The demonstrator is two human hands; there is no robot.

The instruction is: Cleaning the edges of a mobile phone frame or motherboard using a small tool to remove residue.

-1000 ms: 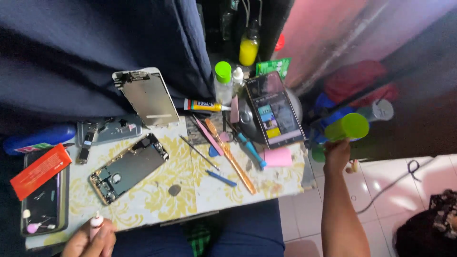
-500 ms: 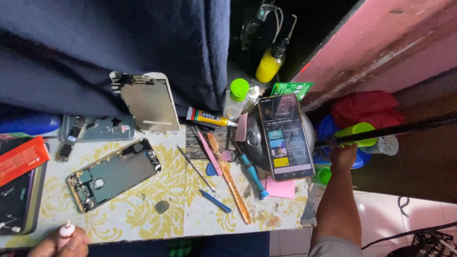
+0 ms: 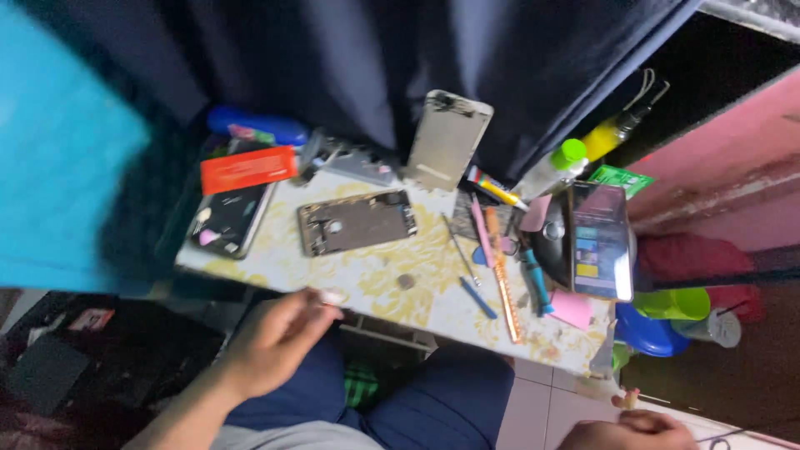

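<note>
Two hands are seen at the lower edge of the view, which is tilted and shifted compared with half a second ago, so the table (image 3: 250, 265) now runs slantwise. At far left a red card (image 3: 248, 169) lies above a dark phone (image 3: 230, 218). The left hand (image 3: 275, 342), formerly low at the table's front edge, is now raised just before it, fingers curled narrowly, a small pale cap (image 3: 335, 297) pinched at the fingertips. An opened phone body (image 3: 357, 222) lies centre, a coin (image 3: 406, 282) near it. The right hand (image 3: 629, 432), formerly beside the green cup (image 3: 671, 303), is now lowered to the frame's bottom; its grip cannot be told.
</note>
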